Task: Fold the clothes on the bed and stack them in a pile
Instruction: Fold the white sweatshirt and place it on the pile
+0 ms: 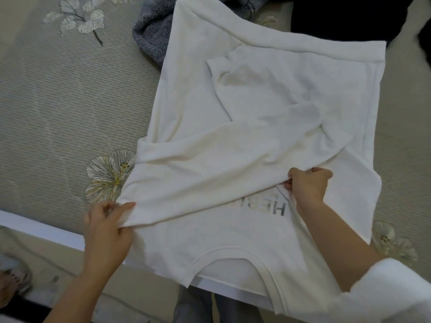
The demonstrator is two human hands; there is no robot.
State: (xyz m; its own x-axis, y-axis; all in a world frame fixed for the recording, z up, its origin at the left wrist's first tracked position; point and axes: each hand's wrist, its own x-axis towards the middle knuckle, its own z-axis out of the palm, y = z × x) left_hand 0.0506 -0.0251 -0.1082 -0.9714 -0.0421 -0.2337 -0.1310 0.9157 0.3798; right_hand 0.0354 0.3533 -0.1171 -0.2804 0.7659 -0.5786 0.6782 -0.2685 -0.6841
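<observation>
A white long-sleeved top [268,108] with grey lettering lies spread on the bed, its neckline at the near edge and hem at the far side. Both sleeves lie folded across its body. My left hand [107,227] pinches the folded edge of a sleeve at the near left. My right hand [307,185] grips the same fold of white cloth near the middle, just above the lettering. A grey knitted garment [151,31] lies partly under the top at the far left. A black garment [345,17] lies at the far right.
The bed [58,101] has a grey-green striped cover with flower prints. Its white edge [42,229] runs along the near side, with floor below. A slippered foot [14,276] shows at the lower left, and grey trouser legs stand at the bottom centre.
</observation>
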